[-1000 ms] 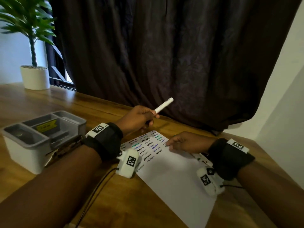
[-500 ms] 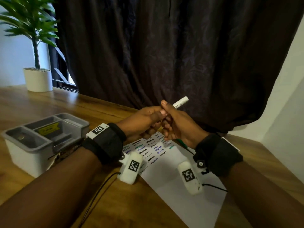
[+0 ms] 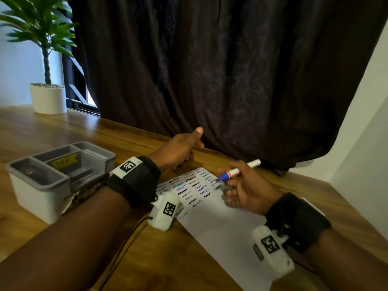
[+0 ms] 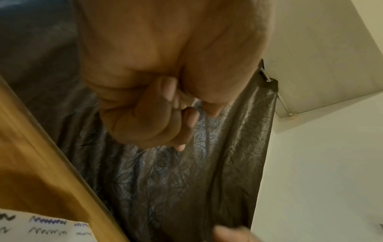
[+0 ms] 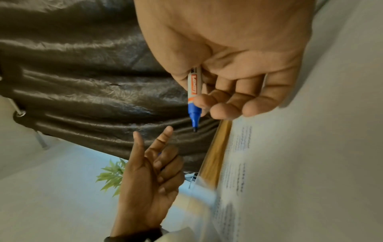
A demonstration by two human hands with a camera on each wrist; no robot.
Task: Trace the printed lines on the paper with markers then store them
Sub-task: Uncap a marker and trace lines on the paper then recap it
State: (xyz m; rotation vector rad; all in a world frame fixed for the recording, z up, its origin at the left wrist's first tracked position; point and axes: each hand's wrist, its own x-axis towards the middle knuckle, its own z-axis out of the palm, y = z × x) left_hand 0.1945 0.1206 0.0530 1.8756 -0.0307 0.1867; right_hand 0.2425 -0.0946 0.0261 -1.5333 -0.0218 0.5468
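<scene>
A white sheet of paper with rows of printed zigzag lines, several traced in colour, lies on the wooden table. My right hand pinches a white marker with a blue, uncapped tip, held just above the lines at the paper's far end. The right wrist view shows the marker between thumb and fingers, tip pointing away. My left hand hovers beyond the paper's far left corner, thumb up, other fingers curled. In the right wrist view a sliver of blue, apparently the cap, shows inside the left hand.
A grey and white organizer tray with several compartments stands left of my left forearm. A potted plant sits at the table's far left. A dark curtain hangs behind the table's back edge. A cable runs from the left wrist camera.
Both hands met on the marker and then parted. The marker passed from my left hand to my right and is now uncapped, lowered toward the paper. My left hand drew back left.
</scene>
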